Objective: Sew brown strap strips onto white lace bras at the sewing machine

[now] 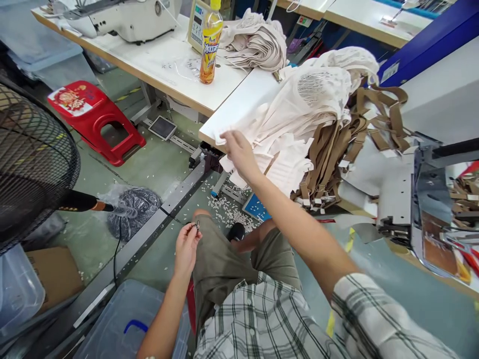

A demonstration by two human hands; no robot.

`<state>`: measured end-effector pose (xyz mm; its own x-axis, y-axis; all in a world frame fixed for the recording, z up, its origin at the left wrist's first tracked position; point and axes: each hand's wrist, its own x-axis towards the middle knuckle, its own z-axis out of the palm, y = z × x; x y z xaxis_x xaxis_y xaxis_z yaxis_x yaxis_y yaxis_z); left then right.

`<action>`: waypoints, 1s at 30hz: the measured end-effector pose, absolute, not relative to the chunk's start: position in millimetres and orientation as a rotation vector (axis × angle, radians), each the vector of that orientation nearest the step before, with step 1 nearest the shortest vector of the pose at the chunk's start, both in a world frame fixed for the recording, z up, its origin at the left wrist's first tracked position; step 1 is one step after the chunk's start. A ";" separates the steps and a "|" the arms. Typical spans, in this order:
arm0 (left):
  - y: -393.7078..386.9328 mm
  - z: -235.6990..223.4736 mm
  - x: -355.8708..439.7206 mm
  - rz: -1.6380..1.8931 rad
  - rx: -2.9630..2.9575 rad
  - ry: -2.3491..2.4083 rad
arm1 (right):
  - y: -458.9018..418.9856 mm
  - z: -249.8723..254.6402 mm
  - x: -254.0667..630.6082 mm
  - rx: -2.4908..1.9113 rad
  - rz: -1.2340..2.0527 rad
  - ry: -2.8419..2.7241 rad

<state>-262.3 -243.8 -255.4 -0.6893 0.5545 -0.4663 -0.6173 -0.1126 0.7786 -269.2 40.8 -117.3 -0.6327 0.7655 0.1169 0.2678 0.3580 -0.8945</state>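
Low over my knee, my left hand [188, 247] is closed in a pinch around a small dark metal piece [196, 226], too small to name exactly. My right hand [240, 154] reaches forward to the corner of the white table, with its bent fingertips at the end of a white fabric piece [222, 136]. Slight blur and the angle hide whether those fingers grip the cloth. Beside that hand, a heap of white fabric garments [288, 109] lies on the table, and some ends hang over its edge. Brown straps [329, 149] drape down to the right of the heap.
A drink bottle [210, 47] stands near a sewing machine [130, 20] and more folded fabric [258, 42]. At left are a red stool [97, 119] and a fan [33, 159]. A clear plastic bin [123, 319] sits by my left arm. Another machine [398, 194] is at right.
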 end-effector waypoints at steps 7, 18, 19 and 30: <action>-236.4 -176.9 -222.5 1.727 0.558 1.657 | -70.5 -140.8 -113.3 -0.962 2.610 -0.547; -227.5 -141.9 -120.0 1.254 1.435 1.779 | -133.6 -139.1 9.1 -0.891 2.499 -0.776; -228.8 -140.5 -112.1 1.215 1.454 1.817 | -134.7 -138.8 17.2 -0.883 2.502 -0.781; -227.4 -140.1 -56.6 0.620 1.946 2.018 | -140.7 -141.5 75.4 -0.807 2.641 -0.431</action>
<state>-56.6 -227.4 -140.1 -0.0616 0.9931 0.0995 0.8779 0.0065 0.4788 75.4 -140.7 -141.5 -0.7785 0.4078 -0.4772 -0.2349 -0.8943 -0.3809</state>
